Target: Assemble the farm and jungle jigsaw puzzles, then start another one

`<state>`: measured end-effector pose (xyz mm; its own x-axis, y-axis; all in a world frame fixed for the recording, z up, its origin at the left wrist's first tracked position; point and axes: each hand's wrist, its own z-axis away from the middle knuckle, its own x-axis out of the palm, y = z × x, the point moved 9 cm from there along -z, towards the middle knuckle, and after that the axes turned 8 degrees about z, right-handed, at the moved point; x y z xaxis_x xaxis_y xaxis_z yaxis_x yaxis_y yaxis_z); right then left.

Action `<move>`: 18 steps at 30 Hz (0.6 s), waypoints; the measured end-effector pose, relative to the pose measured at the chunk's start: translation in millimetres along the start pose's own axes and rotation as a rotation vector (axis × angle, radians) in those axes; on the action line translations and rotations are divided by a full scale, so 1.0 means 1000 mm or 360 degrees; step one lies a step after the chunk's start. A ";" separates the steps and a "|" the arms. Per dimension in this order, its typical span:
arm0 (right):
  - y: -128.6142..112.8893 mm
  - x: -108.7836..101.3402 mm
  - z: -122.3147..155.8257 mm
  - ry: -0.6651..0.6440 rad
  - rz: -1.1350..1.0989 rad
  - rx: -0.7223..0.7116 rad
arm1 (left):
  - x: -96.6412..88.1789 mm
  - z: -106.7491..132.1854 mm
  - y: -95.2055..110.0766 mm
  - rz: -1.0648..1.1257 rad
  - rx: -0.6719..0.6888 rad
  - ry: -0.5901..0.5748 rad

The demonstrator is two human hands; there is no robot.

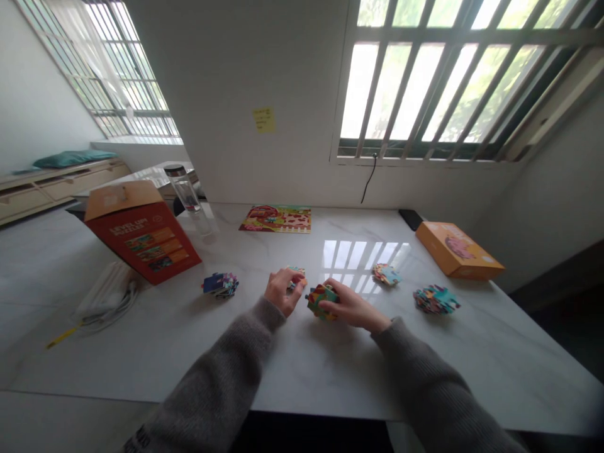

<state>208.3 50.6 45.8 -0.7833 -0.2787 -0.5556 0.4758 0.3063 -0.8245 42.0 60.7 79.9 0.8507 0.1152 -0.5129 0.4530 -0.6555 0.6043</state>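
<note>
Daylight from a barred window point(396, 94) reaches the white surface point(330, 384). Near its middle, the right hand point(348, 306) grips a stack of puzzle pieces point(321, 303); just beside, the left hand point(283, 289) curls over other pieces point(297, 269), whether gripping 1 I cannot tell. 1 pile point(221, 285) lies farther left, 2 more piles point(436, 299) farther right near an orange box point(457, 248).

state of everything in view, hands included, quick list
Left hand: fingers bent at puzzle pieces, grip unclear
Right hand: closed around a stack
Held stack: uneven edges
Dark pile: loosely stacked
Pale pile: loosely stacked
Teal pile: loosely stacked
Red box: upright
Orange box: lying flat, looks closed
Bottle: upright, lid on
Yellow note: stuck on wall
White cord: loosely coiled
</note>
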 end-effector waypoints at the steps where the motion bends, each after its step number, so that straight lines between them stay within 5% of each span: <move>1: 0.003 -0.004 -0.001 0.0107 -0.0164 0.0045 | 0.002 0.001 0.000 0.0036 -0.0024 -0.0011; 8: 0.010 0.003 -0.006 0.0443 -0.0910 0.0132 | 0.026 0.007 -0.004 0.0254 -0.0200 -0.0076; 12: 0.010 0.004 -0.003 0.0596 -0.0977 0.0128 | 0.035 0.010 -0.008 0.0467 -0.0315 -0.0121; 18: 0.008 0.007 -0.003 0.0500 -0.0799 0.0091 | 0.030 0.007 -0.014 0.0644 -0.0413 -0.0062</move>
<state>205.2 53.6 35.9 -0.9948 -0.0912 -0.0451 0.0306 0.1547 -0.9875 58.9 67.7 51.7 0.9641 -0.1417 -0.2245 0.1435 -0.4334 0.8897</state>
